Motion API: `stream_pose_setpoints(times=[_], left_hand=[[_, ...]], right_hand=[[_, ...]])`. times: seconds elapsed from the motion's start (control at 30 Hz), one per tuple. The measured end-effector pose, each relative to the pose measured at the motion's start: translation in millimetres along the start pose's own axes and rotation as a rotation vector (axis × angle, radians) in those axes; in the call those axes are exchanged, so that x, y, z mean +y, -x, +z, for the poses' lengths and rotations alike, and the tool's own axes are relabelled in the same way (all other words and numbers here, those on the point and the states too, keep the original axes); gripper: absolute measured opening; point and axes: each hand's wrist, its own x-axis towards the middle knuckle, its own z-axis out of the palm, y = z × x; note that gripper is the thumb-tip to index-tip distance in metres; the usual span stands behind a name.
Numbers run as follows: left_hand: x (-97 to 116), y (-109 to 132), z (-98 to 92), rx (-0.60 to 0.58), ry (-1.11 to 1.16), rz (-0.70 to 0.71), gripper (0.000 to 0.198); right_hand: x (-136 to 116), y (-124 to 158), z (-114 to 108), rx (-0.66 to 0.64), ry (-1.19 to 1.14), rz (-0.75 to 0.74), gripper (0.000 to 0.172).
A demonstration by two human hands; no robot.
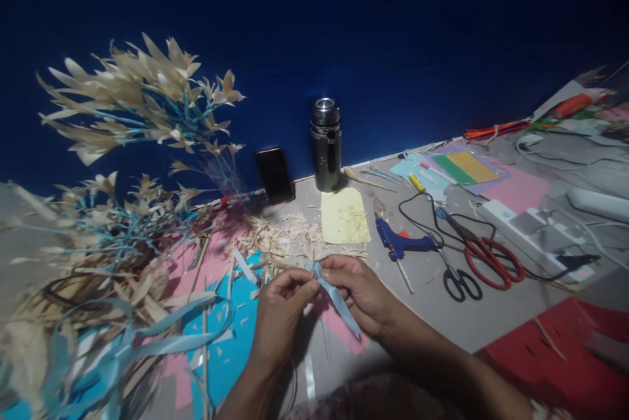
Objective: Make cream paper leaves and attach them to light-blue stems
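Near the middle of the table my two hands meet over a light blue ribbon. My right hand pinches this ribbon close to its top, and its loose end hangs down toward me. Beside it, my left hand is closed, thumb against fingers, at the base of a small pale dried-leaf piece around which the ribbon seems to pass. A thin wire or stem shows below the left fingers. Exactly how the ribbon lies between the fingertips is hidden.
Pale dried-leaf flowers with blue stems stand left, above a long blue ribbon coil. Behind are a phone and a flask. To the right lie a glue gun, black scissors, red-handled scissors and a power strip.
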Motion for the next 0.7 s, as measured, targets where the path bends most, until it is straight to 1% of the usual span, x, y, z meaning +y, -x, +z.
stream_pose_setpoints(times=[0.13,0.27,0.4,0.57,0.7], left_hand=[[3.0,1.6,1.5,0.038,-0.047,0.026,0.013],[7.4,3.7,4.3,0.070,-0.066,0.032,0.012],[7.5,3.7,6.0,0.059,-0.029,0.006,0.013],[4.5,3.5,5.6,0.027,-0.023,-0.015,0.013],[1.1,3.4,4.7,0.009,-0.042,-0.003,0.012]], right_hand=[[-0.6,-0.2,0.8,-0.021,0.024,-0.027,0.030],[-1.4,0.6,3.2,0.022,0.077,-0.060,0.033],[-2.6,1.3,5.4,0.060,0.106,-0.087,0.033],[-2.7,1.2,7.7,0.064,0.045,-0.033,0.033],[0.5,-1.3,4.5,0.080,-0.005,0.008,0.032]])
